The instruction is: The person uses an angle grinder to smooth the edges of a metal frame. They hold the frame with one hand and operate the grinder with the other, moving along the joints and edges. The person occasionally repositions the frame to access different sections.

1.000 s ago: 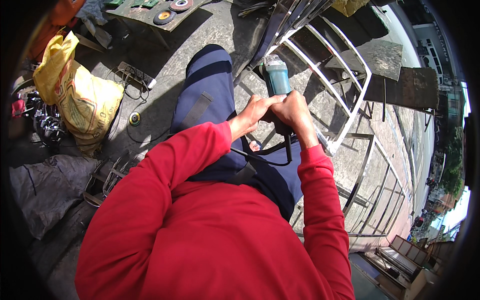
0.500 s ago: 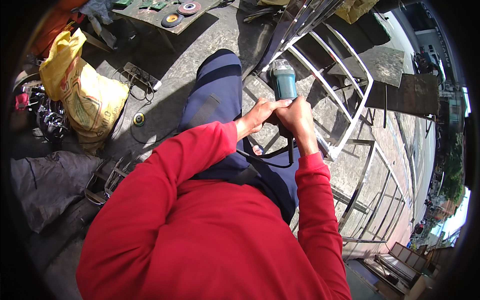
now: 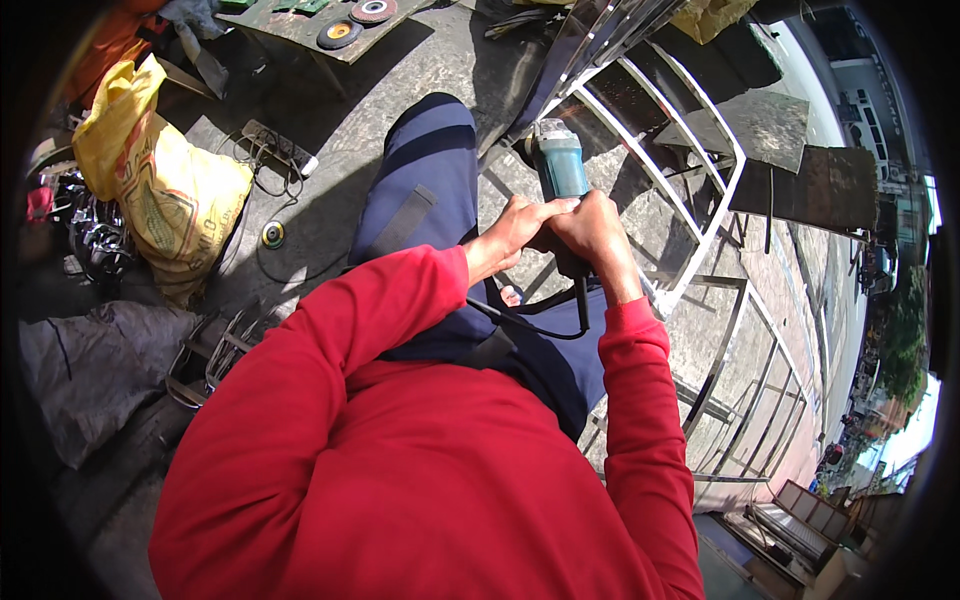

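Both my hands are wrapped round a teal angle grinder [image 3: 563, 166] with a grey metal head, held out in front of my knees. My right hand [image 3: 592, 222] grips the rear of its body from the right. From the left, my left hand [image 3: 512, 232] closes on the dark handle, its thumb meeting the right hand. A black power cord hangs from the back end and loops across my lap. Just ahead and to the right of the tool stands a welded metal frame [image 3: 640, 150] of pale bars. The grinder's disc cannot be made out clearly.
At the upper left a low table [image 3: 285, 28] bears grinding discs [image 3: 340, 34]. A yellow sack [image 3: 165, 185], an extension socket strip [image 3: 281, 148] with cords and a small disc [image 3: 273, 234] lie left. Another metal frame [image 3: 745, 380] lies right, and a grey sack [image 3: 95, 365] lower left.
The grinder and both my hands have shifted slightly left, and the tool's head has tilted a little leftward. My grip on it stays the same.
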The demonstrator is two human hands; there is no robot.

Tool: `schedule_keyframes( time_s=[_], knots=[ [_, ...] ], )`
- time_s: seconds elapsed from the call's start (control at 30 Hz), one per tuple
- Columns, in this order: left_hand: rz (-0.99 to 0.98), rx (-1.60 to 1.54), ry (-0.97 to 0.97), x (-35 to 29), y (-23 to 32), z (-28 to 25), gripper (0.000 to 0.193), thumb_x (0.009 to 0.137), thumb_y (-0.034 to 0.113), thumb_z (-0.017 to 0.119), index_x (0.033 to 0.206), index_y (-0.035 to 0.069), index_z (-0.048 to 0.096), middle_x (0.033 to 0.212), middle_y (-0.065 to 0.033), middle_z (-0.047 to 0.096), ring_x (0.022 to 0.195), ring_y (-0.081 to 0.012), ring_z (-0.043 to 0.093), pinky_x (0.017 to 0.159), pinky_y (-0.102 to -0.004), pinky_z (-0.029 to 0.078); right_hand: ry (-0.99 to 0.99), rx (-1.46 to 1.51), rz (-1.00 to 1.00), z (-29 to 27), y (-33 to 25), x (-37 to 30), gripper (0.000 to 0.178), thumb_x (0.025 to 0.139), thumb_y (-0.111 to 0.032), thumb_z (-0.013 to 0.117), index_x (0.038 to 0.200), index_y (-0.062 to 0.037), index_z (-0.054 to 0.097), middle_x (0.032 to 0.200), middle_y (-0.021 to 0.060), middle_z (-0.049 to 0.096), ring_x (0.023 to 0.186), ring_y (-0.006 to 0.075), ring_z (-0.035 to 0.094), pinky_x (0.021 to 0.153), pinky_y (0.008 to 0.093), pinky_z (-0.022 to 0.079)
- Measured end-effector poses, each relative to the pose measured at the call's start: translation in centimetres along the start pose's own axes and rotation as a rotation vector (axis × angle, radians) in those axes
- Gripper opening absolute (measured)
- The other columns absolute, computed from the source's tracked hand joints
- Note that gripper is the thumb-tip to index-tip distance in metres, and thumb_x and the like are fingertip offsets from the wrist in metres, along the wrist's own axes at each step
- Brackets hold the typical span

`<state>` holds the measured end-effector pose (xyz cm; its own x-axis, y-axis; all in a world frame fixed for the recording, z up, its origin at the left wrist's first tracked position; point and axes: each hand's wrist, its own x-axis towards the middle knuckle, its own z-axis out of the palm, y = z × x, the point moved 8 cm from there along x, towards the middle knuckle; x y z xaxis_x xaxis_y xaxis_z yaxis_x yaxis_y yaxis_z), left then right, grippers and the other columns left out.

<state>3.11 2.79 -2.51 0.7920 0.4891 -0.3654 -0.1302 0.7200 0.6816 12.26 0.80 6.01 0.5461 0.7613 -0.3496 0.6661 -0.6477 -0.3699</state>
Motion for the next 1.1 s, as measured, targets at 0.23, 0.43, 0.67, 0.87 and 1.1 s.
schedule_keyframes(
  time_s=[0.23, 0.43, 0.67, 0.87, 1.1],
  knots=[
    [0.03, -0.049, 0.005, 0.1, 0.4, -0.2, 0.033, 0.086, 0.033, 0.073, 0.086, 0.0, 0.071, 0.074, -0.0064, 0.068, 0.064, -0.0131, 0.065, 0.057, -0.026, 0.049, -0.001, 0.002, 0.015, 0.3, 0.0, 0.4, 0.04, 0.075, -0.025, 0.064, 0.081, 0.014, 0.068, 0.076, 0.0328, 0.065, 0.081, 0.0411, 0.07, 0.07, 0.0448, 0.056],
    [-0.011, 0.0, -0.03, 1.2, -0.6, -0.7, 0.032, 0.094, 0.033, 0.062, 0.098, 0.003, 0.072, 0.085, -0.0051, 0.07, 0.072, -0.0127, 0.067, 0.064, -0.0257, 0.051, 0.033, -0.013, -0.001, 0.4, 0.0, 0.8, 0.039, 0.075, -0.024, 0.064, 0.079, 0.0143, 0.068, 0.076, 0.0329, 0.066, 0.081, 0.0413, 0.07, 0.073, 0.0458, 0.056],
    [0.015, -0.063, -0.082, 1.0, 0.0, -0.3, 0.034, 0.091, 0.032, 0.067, 0.099, -0.001, 0.07, 0.088, -0.0084, 0.071, 0.074, -0.0155, 0.069, 0.067, -0.0284, 0.054, 0.16, -0.075, -0.008, -0.1, -0.4, -0.3, 0.044, 0.074, -0.025, 0.065, 0.093, 0.0147, 0.061, 0.087, 0.0326, 0.067, 0.087, 0.0434, 0.069, 0.08, 0.0456, 0.056],
    [-0.027, -0.012, -0.053, -0.1, -0.5, -0.2, 0.034, 0.091, 0.033, 0.067, 0.095, 0.0, 0.071, 0.081, -0.0084, 0.07, 0.07, -0.0152, 0.068, 0.063, -0.0278, 0.052, 0.033, -0.05, 0.032, 0.1, 0.2, -0.6, 0.043, 0.074, -0.025, 0.066, 0.088, 0.0152, 0.065, 0.085, 0.0333, 0.067, 0.087, 0.0415, 0.07, 0.077, 0.0454, 0.056],
    [0.026, -0.089, -0.045, 0.1, 0.2, 0.1, 0.033, 0.092, 0.034, 0.066, 0.096, 0.001, 0.071, 0.084, -0.0072, 0.071, 0.072, -0.0154, 0.069, 0.067, -0.0267, 0.053, 0.019, -0.027, 0.029, 0.5, 0.3, 0.2, 0.042, 0.074, -0.026, 0.065, 0.084, 0.0147, 0.067, 0.082, 0.0337, 0.066, 0.085, 0.0414, 0.07, 0.075, 0.0456, 0.056]
  ],
)
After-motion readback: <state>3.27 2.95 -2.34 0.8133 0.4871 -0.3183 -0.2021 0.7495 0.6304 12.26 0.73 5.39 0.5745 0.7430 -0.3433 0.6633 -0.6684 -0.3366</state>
